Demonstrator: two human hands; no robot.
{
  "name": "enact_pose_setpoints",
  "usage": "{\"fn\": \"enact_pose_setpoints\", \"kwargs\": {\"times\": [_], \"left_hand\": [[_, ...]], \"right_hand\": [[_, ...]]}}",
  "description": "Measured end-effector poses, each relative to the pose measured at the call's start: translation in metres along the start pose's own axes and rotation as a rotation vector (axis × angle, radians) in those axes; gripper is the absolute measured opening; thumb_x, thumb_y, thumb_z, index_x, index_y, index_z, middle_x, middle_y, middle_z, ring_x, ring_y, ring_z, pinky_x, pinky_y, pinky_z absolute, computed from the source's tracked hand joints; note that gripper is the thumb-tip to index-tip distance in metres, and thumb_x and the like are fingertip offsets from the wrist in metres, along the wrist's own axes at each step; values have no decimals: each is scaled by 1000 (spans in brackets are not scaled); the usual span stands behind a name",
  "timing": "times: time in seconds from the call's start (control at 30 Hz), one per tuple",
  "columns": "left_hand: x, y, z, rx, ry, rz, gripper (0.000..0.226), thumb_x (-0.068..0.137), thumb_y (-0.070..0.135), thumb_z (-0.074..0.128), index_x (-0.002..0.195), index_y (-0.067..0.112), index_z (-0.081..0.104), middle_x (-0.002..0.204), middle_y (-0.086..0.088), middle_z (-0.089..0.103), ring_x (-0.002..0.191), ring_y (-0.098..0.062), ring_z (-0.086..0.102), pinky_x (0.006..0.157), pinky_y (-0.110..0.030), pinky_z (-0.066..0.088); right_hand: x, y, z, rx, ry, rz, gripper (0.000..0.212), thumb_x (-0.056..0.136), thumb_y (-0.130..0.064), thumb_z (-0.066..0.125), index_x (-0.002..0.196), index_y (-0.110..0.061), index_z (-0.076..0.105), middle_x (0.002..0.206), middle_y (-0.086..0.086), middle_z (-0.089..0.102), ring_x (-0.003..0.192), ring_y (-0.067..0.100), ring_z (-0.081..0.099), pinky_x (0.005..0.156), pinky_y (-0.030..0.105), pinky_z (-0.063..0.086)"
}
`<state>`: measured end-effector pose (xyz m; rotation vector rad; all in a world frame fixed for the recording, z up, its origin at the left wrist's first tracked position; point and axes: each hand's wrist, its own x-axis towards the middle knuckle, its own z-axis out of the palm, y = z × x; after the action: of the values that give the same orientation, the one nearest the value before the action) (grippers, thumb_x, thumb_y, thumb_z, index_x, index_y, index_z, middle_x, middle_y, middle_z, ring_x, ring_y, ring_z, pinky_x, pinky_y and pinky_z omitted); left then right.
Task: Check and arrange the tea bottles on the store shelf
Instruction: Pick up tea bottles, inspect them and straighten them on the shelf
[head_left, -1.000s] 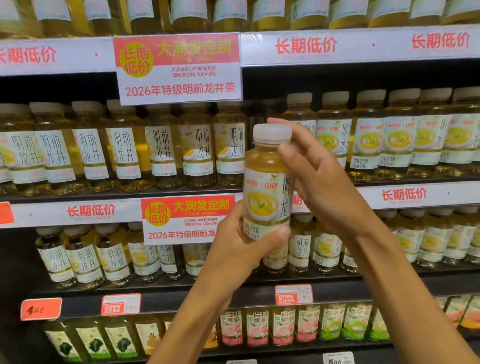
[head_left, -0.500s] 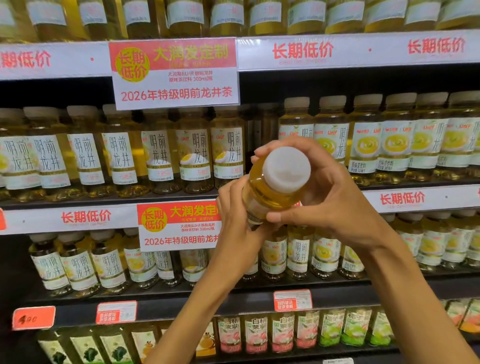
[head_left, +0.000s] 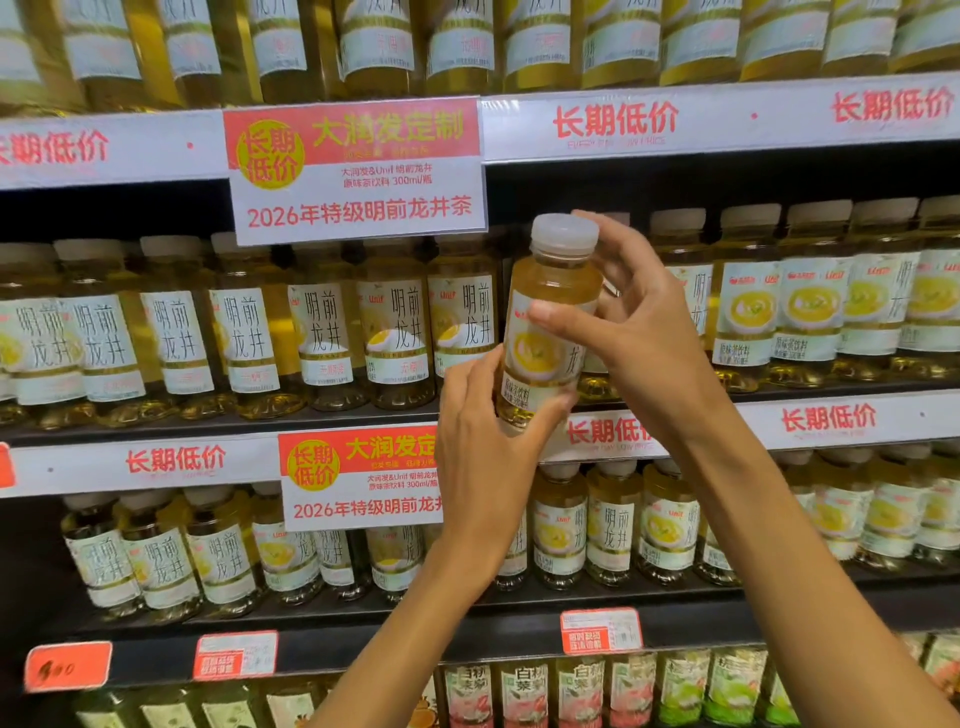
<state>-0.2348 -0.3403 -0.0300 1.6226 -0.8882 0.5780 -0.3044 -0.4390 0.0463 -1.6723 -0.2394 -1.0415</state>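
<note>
Bottle (head_left: 550, 317) upright before middle shelf (head_left: 208, 421), label near for checking; left hand (head_left: 483, 441) grips base, right hand (head_left: 639, 332) pinches upper body.

Bottles (head_left: 322, 332) are packing the middle shelf (head_left: 208, 421) cap to cap, leaving one dark gap (head_left: 506, 254) beside the hanging sign (head_left: 358, 171).

A shop — stocked shelves (head_left: 675, 597), rows of tea bottles (head_left: 322, 332), price signs (head_left: 358, 166)
</note>
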Motion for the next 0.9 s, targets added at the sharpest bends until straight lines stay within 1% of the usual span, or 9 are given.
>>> {"fn": "enact_pose_setpoints", "kwargs": {"times": [0.1,0.2,0.27,0.4,0.47,0.53,0.67,0.8,0.9], "left_hand": [[2,-2,3,-17,37,-37,67,75,56,65,131,27,43,114,14,51,102,5,48,82,-3,38],[4,-4,6,4,62,-45,54,76,54,67,118,30,44,106,15,54,97,2,51,76,-9,41],[6,-5,7,63,82,-29,47,77,54,65,112,28,47,102,13,55,94,-3,52,73,-11,41],[10,-5,10,189,112,32,48,79,54,62,112,20,51,102,8,49,92,-12,51,73,-22,45],[12,-5,9,223,135,65,50,80,52,61,113,15,53,105,2,49,92,-14,51,74,-26,48],[12,-5,10,253,147,73,53,82,49,62,118,12,54,110,-2,51,98,-15,51,79,-27,50],[8,-5,13,252,142,85,64,82,39,68,134,9,45,121,-8,50,107,-19,52,85,-30,51],[9,-7,16,311,134,96,65,81,29,74,135,6,47,119,-12,54,110,-24,53,87,-28,46],[11,-6,16,377,125,98,62,80,27,75,132,4,50,117,-14,57,108,-27,57,84,-33,50]], "right_hand": [[7,8,4,-120,13,-48,64,80,-10,73,135,-16,41,123,-10,55,110,-3,57,83,14,49],[12,16,11,-337,78,-88,69,82,-22,73,141,-15,38,133,-4,50,120,0,49,95,19,47],[15,18,14,-490,153,-167,68,81,-28,74,138,-13,41,134,0,49,123,6,47,100,25,45],[15,23,14,-623,230,-260,56,81,-33,74,125,-8,52,121,5,56,114,15,53,93,32,50],[14,27,11,-722,228,-277,50,85,-34,68,125,-8,54,121,6,59,114,17,53,93,31,49],[12,31,7,-857,208,-321,47,89,-32,63,128,-8,55,123,8,59,117,21,52,96,29,44],[12,37,3,-1050,245,-436,46,88,-33,62,126,-8,58,118,8,64,111,29,52,91,38,39],[18,43,3,-1113,278,-453,48,85,-35,67,125,-10,59,115,7,65,106,26,49,82,37,39],[21,47,1,-1181,248,-445,49,86,-37,66,127,-12,57,118,4,65,105,26,49,80,33,34]]}}
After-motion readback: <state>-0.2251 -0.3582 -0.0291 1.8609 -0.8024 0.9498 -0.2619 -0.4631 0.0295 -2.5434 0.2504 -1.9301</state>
